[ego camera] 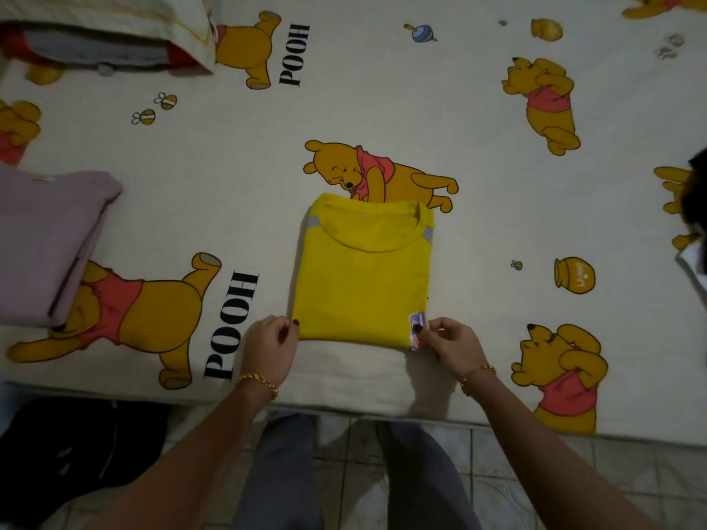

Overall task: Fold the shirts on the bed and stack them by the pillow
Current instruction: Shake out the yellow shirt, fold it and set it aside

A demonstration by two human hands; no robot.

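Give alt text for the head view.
A folded yellow shirt lies on a Pooh-print bedsheet, its two near corners pinched by the left hand and right hand. A folded lilac shirt sits at the left; a pillow lies at the far left.

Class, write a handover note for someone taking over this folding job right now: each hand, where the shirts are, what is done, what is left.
Left hand: pinches the yellow shirt's near left corner.
Right hand: pinches its near right corner.
Done: yellow shirt folded flat on the bed; lilac shirt folded at the left edge, nearer the pillow.
Left: stack the yellow shirt by the pillow; dark clothes at the right edge probably need folding.
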